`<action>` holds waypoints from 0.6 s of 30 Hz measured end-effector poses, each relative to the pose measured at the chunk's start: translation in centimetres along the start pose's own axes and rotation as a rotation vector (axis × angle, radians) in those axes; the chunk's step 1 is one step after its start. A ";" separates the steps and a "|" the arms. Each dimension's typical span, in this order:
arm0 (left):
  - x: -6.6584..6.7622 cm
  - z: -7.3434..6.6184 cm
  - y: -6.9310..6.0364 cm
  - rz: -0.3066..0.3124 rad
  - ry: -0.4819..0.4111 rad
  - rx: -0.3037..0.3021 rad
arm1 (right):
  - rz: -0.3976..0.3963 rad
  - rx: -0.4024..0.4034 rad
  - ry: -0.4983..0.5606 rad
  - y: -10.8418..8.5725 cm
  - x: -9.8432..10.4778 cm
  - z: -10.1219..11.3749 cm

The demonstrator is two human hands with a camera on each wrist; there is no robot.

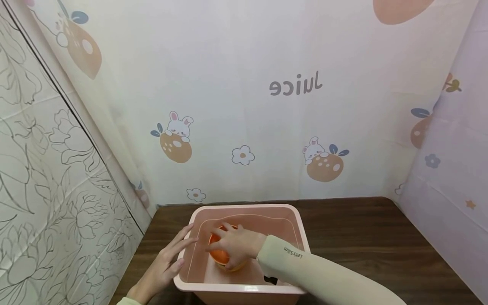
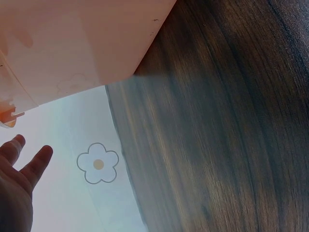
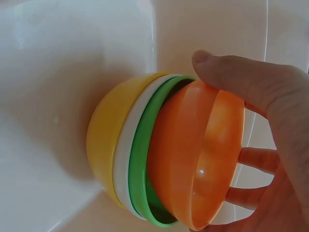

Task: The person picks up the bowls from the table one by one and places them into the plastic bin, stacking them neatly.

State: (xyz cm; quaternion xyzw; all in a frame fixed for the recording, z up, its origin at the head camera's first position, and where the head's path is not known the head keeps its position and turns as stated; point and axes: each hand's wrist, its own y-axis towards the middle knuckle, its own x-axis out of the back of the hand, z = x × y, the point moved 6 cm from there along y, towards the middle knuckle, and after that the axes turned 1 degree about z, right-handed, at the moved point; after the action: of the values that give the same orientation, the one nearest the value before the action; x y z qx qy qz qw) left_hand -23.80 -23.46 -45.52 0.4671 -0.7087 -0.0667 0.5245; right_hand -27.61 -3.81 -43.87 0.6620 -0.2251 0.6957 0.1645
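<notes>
A pink plastic tub (image 1: 244,289) holds a nested stack of bowls. My right hand (image 1: 238,245) reaches into it and grips the rim of the orange bowl (image 3: 178,154), thumb on one side and fingers spread along the other. The orange bowl sits tilted, partly inside a green bowl (image 3: 139,164). Below come a white bowl (image 3: 123,159) and a yellow bowl (image 3: 106,137) at the bottom. My left hand (image 1: 164,262) is at the tub's left rim with its fingers loosely extended, holding nothing; in the left wrist view only part of it shows.
The tub stands on a dark wooden table (image 1: 354,241). Behind it hangs a pale curtain (image 1: 244,106) printed with rabbits and fruit, and a floral panel (image 1: 57,178) borders the left. A small black object (image 1: 270,280) shows beneath the right sleeve.
</notes>
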 end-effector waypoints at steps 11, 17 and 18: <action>0.0 0.0 0.0 -0.008 -0.001 -0.010 | 0.010 -0.013 0.001 0.3 -0.2 -0.3; -0.1 -0.1 0.0 -0.013 0.002 -0.027 | 0.020 -0.020 0.000 0.3 -0.5 -0.4; -0.1 0.0 0.0 -0.013 0.002 -0.026 | 0.021 -0.020 -0.002 0.3 -0.6 -0.4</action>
State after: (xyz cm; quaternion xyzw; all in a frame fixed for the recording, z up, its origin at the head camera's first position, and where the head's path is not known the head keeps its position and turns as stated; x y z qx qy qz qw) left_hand -23.79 -23.35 -45.54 0.4648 -0.7042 -0.0788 0.5308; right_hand -28.07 -3.77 -44.46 0.6588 -0.2391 0.6943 0.1635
